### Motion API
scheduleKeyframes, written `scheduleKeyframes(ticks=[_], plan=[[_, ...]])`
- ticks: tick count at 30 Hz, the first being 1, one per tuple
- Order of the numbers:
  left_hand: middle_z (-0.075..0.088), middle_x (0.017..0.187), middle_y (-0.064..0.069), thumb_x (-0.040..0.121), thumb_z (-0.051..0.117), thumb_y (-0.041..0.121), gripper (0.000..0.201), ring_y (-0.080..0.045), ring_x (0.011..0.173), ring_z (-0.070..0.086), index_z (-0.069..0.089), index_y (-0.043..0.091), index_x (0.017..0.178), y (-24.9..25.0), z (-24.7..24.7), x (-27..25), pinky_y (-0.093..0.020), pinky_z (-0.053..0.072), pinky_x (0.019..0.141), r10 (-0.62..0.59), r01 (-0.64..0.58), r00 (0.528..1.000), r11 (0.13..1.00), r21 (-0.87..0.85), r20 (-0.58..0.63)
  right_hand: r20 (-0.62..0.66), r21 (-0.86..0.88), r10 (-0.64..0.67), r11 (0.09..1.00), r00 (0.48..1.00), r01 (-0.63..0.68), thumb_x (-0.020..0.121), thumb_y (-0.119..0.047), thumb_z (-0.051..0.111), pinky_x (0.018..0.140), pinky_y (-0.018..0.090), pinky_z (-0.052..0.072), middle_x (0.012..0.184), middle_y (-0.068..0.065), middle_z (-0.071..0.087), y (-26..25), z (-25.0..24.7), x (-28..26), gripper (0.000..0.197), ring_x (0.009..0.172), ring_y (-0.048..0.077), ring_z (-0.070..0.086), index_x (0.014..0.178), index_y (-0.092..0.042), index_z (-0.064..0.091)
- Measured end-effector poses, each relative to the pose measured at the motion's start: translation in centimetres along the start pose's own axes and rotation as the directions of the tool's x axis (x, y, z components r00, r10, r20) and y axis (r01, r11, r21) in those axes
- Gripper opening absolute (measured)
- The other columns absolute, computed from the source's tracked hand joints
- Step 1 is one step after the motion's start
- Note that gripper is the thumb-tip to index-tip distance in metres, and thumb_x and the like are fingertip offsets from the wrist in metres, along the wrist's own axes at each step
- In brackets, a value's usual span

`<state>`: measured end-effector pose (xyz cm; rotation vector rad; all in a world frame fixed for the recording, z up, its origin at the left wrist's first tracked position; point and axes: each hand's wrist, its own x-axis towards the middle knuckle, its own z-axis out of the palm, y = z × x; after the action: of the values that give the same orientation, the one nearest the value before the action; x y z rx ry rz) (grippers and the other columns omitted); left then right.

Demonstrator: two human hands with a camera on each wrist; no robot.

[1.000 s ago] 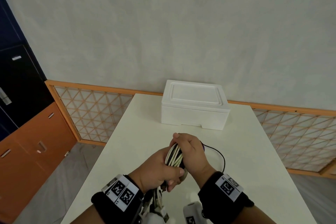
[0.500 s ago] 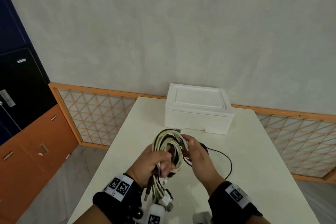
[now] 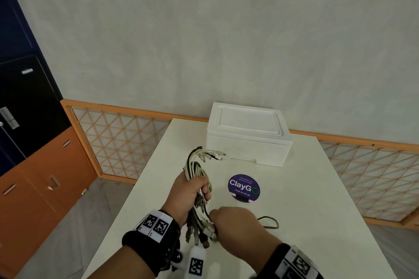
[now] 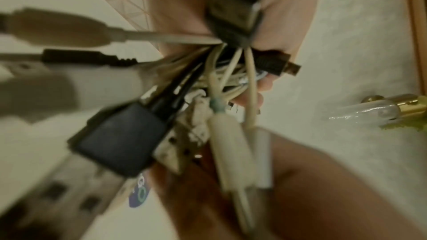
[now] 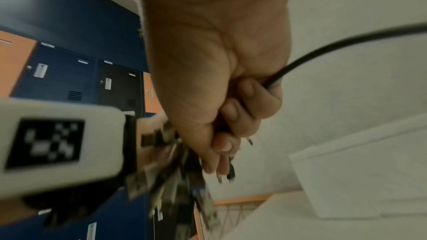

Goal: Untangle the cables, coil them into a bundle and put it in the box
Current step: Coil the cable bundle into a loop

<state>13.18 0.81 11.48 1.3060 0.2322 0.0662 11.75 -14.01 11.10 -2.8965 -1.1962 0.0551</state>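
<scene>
A bundle of white and black cables (image 3: pixel 196 166) stands upright in my left hand (image 3: pixel 191 190), which grips its middle above the white table (image 3: pixel 317 222). Plugs stick out of the top toward the box, and more plugs (image 3: pixel 200 234) hang below my fist. My right hand (image 3: pixel 235 222) is curled low on the bundle and holds a thin black cable (image 5: pixel 323 50) whose loop (image 3: pixel 269 222) trails on the table to the right. The white foam box (image 3: pixel 247 133) sits closed at the far end of the table. In the left wrist view the plugs (image 4: pixel 120 140) crowd the blurred frame.
A round purple "ClayGO" sticker (image 3: pixel 243 187) lies on the table between my hands and the box. An orange lattice rail (image 3: pixel 127 140) runs behind the table along the grey wall. Blue, black and orange lockers (image 3: pixel 27 120) stand to the left.
My right hand has dropped from the top of the bundle to its lower end, near the plugs. The coil has stretched out upright in my left hand, and the purple sticker is uncovered.
</scene>
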Motion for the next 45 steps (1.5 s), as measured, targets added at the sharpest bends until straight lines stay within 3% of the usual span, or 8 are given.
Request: scheduleKeyframes(ticks=[6, 12, 18, 22, 25, 35, 38, 45], plan=[[0.054, 0.057, -0.012, 0.072, 0.061, 0.015, 0.012, -0.025, 0.050, 0.056, 0.054, 0.005, 0.071, -0.9, -0.2, 0.1, -0.042, 0.045, 0.065, -0.052, 0.052, 0.999, 0.996, 0.077, -0.001, 0.051, -0.192, -0.039, 0.980, 0.998, 0.049, 0.035, -0.031, 0.082, 0.045, 0.024, -0.011, 0.040, -0.007, 0.041, 0.1, -2.3, -0.1, 0.036, 0.028, 0.008, 0.038, 0.049, -0.025, 0.049], [0.060, 0.057, -0.011, 0.084, 0.065, 0.014, 0.017, -0.028, 0.058, 0.065, 0.052, 0.006, 0.077, -1.0, 1.2, 0.1, -0.035, 0.046, 0.059, -0.038, 0.046, 0.998, 0.983, 0.178, -0.048, 0.093, -0.217, -0.170, 0.958, 0.981, 0.186, 0.034, -0.029, 0.079, 0.033, 0.021, 0.014, 0.039, -0.009, 0.043, -1.0, -1.6, 0.1, 0.029, 0.030, 0.008, 0.037, 0.044, -0.024, 0.053], [0.070, 0.076, 0.001, 0.063, 0.076, 0.045, 0.040, -0.020, 0.074, 0.066, 0.063, 0.016, 0.087, -1.6, 0.9, 0.1, -0.042, 0.054, 0.077, -0.028, 0.012, 0.999, 0.950, 0.313, 0.045, 0.048, -0.221, -0.160, 0.961, 0.986, 0.167, 0.037, -0.024, 0.083, 0.045, 0.022, -0.009, 0.040, -0.009, 0.042, -0.6, -3.7, 0.4, 0.033, 0.028, 0.009, 0.036, 0.048, -0.025, 0.053], [0.062, 0.067, 0.012, 0.056, 0.070, 0.052, 0.035, -0.007, 0.069, 0.057, 0.057, 0.025, 0.073, -1.5, 1.3, -0.5, -0.023, 0.046, 0.069, -0.015, -0.041, 0.991, 0.912, 0.408, 0.134, 0.012, -0.081, -0.204, 0.976, 0.979, 0.204, 0.050, -0.020, 0.075, 0.043, 0.018, 0.024, 0.057, -0.009, 0.060, -0.7, -5.0, -0.8, 0.016, 0.049, 0.012, 0.058, 0.061, -0.026, 0.066], [0.066, 0.075, 0.003, 0.061, 0.049, 0.052, 0.043, -0.006, 0.068, 0.058, 0.059, 0.014, 0.080, -0.9, 1.6, -2.2, -0.019, 0.045, 0.063, -0.027, -0.117, 0.969, 0.827, 0.550, 0.246, 0.067, 0.114, -0.209, 0.973, 0.976, 0.200, 0.079, -0.013, 0.053, 0.073, 0.032, 0.043, 0.094, 0.006, 0.069, 0.2, -7.3, -1.1, 0.019, 0.089, 0.026, 0.063, 0.092, -0.015, 0.068], [0.049, 0.054, -0.007, 0.086, 0.066, 0.021, 0.022, -0.020, 0.045, 0.048, 0.054, 0.010, 0.071, -0.7, 1.6, -4.3, -0.022, 0.042, 0.048, -0.208, 0.169, 0.924, 0.975, 0.146, 0.321, -0.433, 0.437, 0.079, 0.889, 0.898, 0.133, 0.086, -0.023, 0.054, 0.084, 0.025, 0.046, 0.098, -0.023, 0.062, 5.1, -3.1, 0.6, 0.021, 0.094, 0.009, 0.058, 0.093, -0.035, 0.069], [0.045, 0.050, -0.007, 0.077, 0.064, 0.015, 0.016, -0.020, 0.040, 0.046, 0.054, 0.010, 0.066, -0.6, 1.6, -4.5, -0.022, 0.042, 0.046, -0.216, 0.200, 0.917, 0.976, 0.083, 0.335, -0.403, 0.640, 0.190, 0.758, 0.895, 0.127, 0.087, -0.009, 0.052, 0.096, 0.015, 0.040, 0.112, -0.028, 0.058, 4.4, -1.9, 0.8, 0.034, 0.110, -0.003, 0.052, 0.102, -0.034, 0.068], [0.053, 0.051, -0.012, 0.060, 0.063, 0.034, 0.030, -0.023, 0.039, 0.049, 0.059, 0.004, 0.065, -1.5, 1.3, -4.4, -0.030, 0.042, 0.056, -0.216, 0.353, 0.829, 0.917, -0.183, 0.516, -0.227, 0.873, 0.303, 0.485, 0.925, 0.055, 0.073, -0.012, 0.041, 0.070, 0.020, 0.045, 0.069, -0.014, 0.060, 2.8, -2.5, 2.0, 0.022, 0.072, 0.003, 0.056, 0.071, -0.026, 0.058]])
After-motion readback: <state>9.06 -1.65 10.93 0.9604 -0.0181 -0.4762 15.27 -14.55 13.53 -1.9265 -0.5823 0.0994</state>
